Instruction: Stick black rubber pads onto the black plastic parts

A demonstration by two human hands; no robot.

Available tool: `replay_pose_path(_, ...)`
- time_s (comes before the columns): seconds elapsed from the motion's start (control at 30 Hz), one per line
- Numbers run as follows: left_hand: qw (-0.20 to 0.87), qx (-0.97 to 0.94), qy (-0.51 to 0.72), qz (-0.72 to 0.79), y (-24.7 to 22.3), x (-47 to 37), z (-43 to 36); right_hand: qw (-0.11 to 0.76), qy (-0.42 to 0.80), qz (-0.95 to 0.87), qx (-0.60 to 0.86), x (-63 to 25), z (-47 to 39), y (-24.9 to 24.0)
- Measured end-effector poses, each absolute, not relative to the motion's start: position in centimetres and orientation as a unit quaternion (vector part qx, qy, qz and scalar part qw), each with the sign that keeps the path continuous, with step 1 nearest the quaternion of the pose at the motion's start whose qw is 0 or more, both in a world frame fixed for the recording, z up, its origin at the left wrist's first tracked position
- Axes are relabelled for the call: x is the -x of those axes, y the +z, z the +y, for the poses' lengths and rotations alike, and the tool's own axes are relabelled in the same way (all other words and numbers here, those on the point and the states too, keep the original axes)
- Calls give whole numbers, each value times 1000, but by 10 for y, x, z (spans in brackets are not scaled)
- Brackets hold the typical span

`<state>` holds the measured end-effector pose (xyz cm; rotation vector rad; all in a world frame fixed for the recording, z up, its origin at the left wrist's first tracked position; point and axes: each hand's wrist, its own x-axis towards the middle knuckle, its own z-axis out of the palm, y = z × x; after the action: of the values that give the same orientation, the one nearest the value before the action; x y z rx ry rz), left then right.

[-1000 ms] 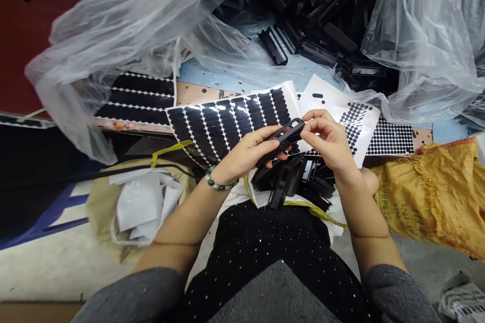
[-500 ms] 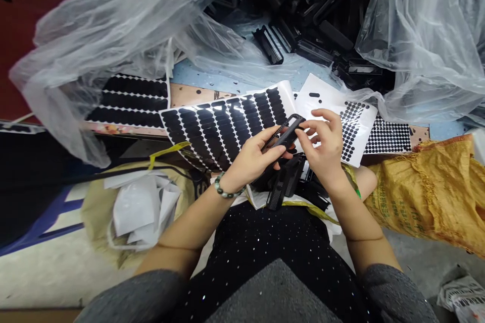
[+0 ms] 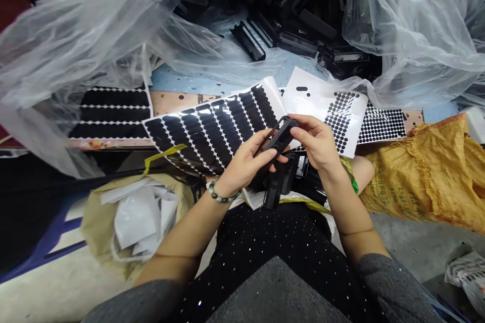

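A black plastic case [image 3: 279, 137] with a textured face is held at a tilt between my hands. My left hand [image 3: 248, 160] is closed round its lower left part, thumb lying along the near side. My right hand [image 3: 316, 142] pinches its upper right end between thumb and fingers. Whether a small sticker sits under the right fingertips is hidden. Just behind lies a sheet of black oval stickers [image 3: 212, 123], and to its right a white sheet with small black dots [image 3: 341, 118]. More black cases [image 3: 278, 181] rest below my hands at my lap.
A heap of black cases [image 3: 299, 15] fills the back of the table between sheets of clear plastic [image 3: 409, 35]. A bag of crumpled white backing paper [image 3: 140, 217] stands at left. A yellow woven sack [image 3: 428, 171] sits at right.
The case has been turned so more of its textured face shows. My right fingers have come down from above onto its upper end. The view has shifted slightly to the right.
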<state>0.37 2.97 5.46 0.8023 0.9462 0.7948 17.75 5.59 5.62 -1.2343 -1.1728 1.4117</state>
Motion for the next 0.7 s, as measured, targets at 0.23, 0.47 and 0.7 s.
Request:
replay_pose_path(0.23, 686, -457, 374, 424, 39, -10, 24, 466, 556, -443, 527, -175, 54, 50)
replay_pose_path(0.47, 724, -345, 400, 443, 35, -6, 34, 325, 286, -590, 682, -235, 64, 32)
replay_pose_path(0.7, 741, -308, 392, 449, 31, -16, 38, 131, 265, -641, 709, -229, 62, 10)
